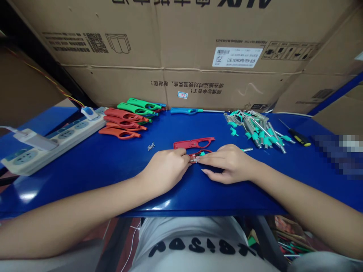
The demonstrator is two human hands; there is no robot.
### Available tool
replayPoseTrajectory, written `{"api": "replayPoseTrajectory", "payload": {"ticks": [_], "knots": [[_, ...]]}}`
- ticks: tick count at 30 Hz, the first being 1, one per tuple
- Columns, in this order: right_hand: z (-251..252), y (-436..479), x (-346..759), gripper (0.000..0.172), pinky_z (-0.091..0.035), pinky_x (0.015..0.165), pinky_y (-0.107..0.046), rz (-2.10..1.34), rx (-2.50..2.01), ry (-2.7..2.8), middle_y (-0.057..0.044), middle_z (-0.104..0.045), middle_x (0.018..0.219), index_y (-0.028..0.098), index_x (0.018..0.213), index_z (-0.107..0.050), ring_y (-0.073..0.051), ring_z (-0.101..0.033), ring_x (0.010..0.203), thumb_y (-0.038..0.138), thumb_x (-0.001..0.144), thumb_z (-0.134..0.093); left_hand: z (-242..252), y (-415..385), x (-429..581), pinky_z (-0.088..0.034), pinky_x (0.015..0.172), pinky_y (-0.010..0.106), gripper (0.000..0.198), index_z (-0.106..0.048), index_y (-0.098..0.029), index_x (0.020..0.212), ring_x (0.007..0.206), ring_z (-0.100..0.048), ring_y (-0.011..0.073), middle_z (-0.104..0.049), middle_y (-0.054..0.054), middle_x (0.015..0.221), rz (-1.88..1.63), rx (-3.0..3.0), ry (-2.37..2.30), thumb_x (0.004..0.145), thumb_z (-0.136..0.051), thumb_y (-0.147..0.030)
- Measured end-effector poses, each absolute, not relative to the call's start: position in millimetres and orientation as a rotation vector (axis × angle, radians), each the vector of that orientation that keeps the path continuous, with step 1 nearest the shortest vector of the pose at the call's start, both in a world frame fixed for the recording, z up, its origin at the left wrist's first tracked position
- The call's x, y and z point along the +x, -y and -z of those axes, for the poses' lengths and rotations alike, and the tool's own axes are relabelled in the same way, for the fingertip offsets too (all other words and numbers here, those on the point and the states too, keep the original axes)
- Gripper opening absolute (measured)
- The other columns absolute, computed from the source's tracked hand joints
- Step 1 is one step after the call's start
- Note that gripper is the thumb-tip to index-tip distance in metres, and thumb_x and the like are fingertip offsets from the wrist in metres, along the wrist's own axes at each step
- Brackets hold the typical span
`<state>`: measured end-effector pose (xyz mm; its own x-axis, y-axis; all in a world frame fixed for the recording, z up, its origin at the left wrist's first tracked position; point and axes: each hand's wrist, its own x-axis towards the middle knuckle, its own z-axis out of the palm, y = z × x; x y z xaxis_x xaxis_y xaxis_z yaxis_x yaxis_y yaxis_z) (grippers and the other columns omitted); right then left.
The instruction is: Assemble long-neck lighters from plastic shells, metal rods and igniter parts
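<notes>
My left hand [168, 168] is closed around the handle end of an opened red gas lighter [205, 151], with its fingertips at the small metal and teal parts inside. My right hand [232, 164] presses its fingers on the same lighter from the other side, its thumb a little lower. The lighter's metal rod [248, 149] comes out beyond the right hand. Just behind lies the other red casing half [193, 143], its inner side up. My fingers hide much of the inside of the lighter.
Several small screws [151, 146] lie left of the hands. Behind them are coloured lighters [124, 122], a blue lighter [184, 110] and a pile of metal rods with teal parts [258, 128]. A screwdriver [299, 136] lies right, a power strip [56, 139] left. Cardboard [136, 79] walls the back.
</notes>
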<state>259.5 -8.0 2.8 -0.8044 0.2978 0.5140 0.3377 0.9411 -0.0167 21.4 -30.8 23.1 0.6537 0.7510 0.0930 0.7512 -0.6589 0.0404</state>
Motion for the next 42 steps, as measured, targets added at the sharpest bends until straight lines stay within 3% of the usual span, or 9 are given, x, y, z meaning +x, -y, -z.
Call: {"api": "replayPoseTrajectory", "payload": {"ticks": [9, 17, 27, 36, 42], "knots": [[-4.6, 7.5, 260.0, 0.022, -0.051, 0.057, -0.026, 0.029, -0.500, 2.569, -0.002, -0.080, 0.102, 0.019, 0.112, -0.071, -0.015, -0.077, 0.078, 0.027, 0.094, -0.060, -21.0, 22.5, 17.7, -0.054, 0.076, 0.033, 0.015, -0.074, -0.016, 0.096, 0.091, -0.071, 0.0244, -0.073, 0.007, 0.097, 0.392, -2.999, 1.409, 0.096, -0.061, -0.023], [-2.3, 1.6, 265.4, 0.026, -0.055, 0.069, -0.025, -0.133, -0.527, 2.594, -0.001, -0.079, 0.111, 0.021, 0.118, -0.069, -0.015, -0.077, 0.093, 0.023, 0.094, -0.060, -21.9, 2.9, 13.3, -0.045, 0.059, 0.022, 0.006, -0.078, -0.017, 0.084, 0.061, -0.060, 0.0112, -0.073, 0.002, 0.079, 0.697, -3.237, 1.679, 0.085, -0.075, -0.022], [-2.4, 5.2, 263.1, 0.027, -0.055, 0.068, -0.026, -0.155, -0.590, 2.621, -0.002, -0.078, 0.113, 0.020, 0.119, -0.070, -0.018, -0.077, 0.094, 0.025, 0.094, -0.060, -20.8, 1.2, 14.3, -0.042, 0.053, 0.020, 0.012, -0.077, -0.015, 0.079, 0.055, -0.054, 0.0091, -0.071, 0.001, 0.073, 0.751, -3.231, 1.804, 0.080, -0.079, -0.027], [-1.8, 2.5, 263.5, 0.028, -0.057, 0.085, -0.025, -0.284, -0.612, 2.616, -0.003, -0.077, 0.115, 0.021, 0.119, -0.069, -0.016, -0.074, 0.103, 0.021, 0.094, -0.057, -18.8, -2.4, 10.6, -0.040, 0.058, 0.021, 0.011, -0.081, -0.019, 0.085, 0.060, -0.058, 0.0096, -0.074, 0.000, 0.077, 0.758, -3.256, 1.617, 0.086, -0.074, -0.028], [-10.2, -0.7, 268.2, 0.021, -0.053, 0.073, -0.025, -0.224, -0.702, 2.537, -0.008, -0.072, 0.114, 0.020, 0.109, -0.070, -0.016, -0.070, 0.091, 0.022, 0.093, -0.056, -18.7, -2.7, 11.5, -0.042, 0.060, 0.023, 0.010, -0.081, -0.020, 0.086, 0.066, -0.063, 0.0127, -0.074, 0.001, 0.078, 0.730, -3.227, 1.615, 0.086, -0.074, -0.027]]}}
